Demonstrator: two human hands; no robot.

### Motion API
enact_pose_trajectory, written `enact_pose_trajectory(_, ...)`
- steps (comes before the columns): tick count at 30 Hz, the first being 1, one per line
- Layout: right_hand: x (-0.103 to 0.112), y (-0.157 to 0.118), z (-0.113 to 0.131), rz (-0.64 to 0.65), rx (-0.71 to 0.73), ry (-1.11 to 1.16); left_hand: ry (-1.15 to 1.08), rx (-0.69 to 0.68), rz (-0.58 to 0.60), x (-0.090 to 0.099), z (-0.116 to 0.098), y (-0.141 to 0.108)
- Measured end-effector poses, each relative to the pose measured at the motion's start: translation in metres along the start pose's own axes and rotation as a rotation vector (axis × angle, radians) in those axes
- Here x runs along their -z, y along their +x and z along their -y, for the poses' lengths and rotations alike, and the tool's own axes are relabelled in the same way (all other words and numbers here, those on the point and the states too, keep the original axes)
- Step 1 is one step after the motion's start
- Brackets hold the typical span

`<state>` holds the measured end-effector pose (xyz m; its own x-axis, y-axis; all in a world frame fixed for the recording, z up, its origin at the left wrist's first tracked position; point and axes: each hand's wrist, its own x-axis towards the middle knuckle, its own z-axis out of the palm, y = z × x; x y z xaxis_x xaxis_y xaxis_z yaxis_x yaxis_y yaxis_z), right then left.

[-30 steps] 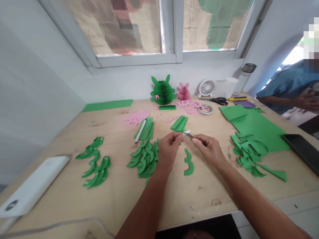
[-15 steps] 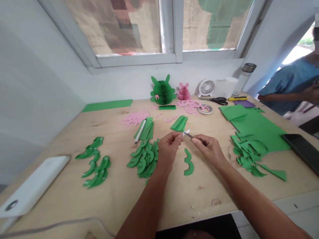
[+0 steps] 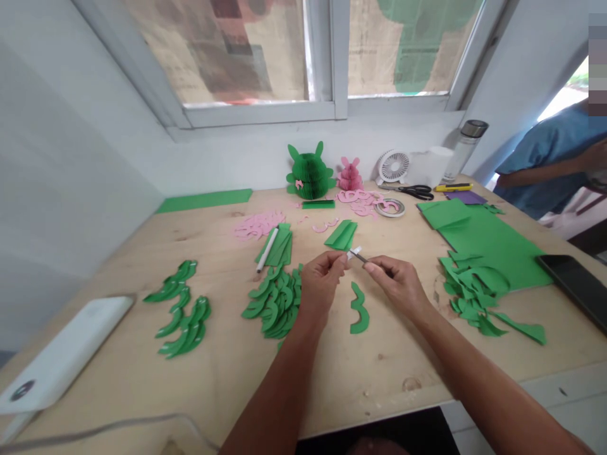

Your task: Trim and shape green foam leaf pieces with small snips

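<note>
My left hand point(image 3: 325, 272) pinches a small white strip of tape point(image 3: 354, 252) above the middle of the table. From the other side my right hand point(image 3: 396, 281) grips scissors point(image 3: 359, 257), whose dark blades meet the strip; the handles are mostly hidden in my fingers. Just below both hands lies a wavy green paper cutout point(image 3: 360, 309). A heap of similar green cutouts point(image 3: 275, 303) sits beside my left forearm, partly covered by it. Farther left are green cutouts with whitish strips on them point(image 3: 184, 328). Folded green paper point(image 3: 341, 234) rests just beyond my fingertips.
A white pen point(image 3: 268, 249) lies on green strips. Green scraps point(image 3: 474, 291), green sheets point(image 3: 497, 243) and a phone point(image 3: 576, 287) are at right. Behind stand paper figures point(image 3: 310, 174), a tape roll point(image 3: 389, 208), black scissors point(image 3: 417, 191) and a fan point(image 3: 393, 166). A person point(image 3: 554, 151) is at right.
Both hands, the tape strip and the scissors stay practically where they were. At the right edge, the other person has shifted slightly.
</note>
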<state>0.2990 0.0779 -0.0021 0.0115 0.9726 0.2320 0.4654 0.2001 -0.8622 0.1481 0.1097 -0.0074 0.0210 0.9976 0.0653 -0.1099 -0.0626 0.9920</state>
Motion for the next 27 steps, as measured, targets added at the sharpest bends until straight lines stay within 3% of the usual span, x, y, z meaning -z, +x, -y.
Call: enact_pose_trajectory(27, -0.0012, 0.0004, -0.0031, -0.03, 0.027, -0.004, -0.024, 0.015, -0.005, -0.001, 0.001, -0.001)
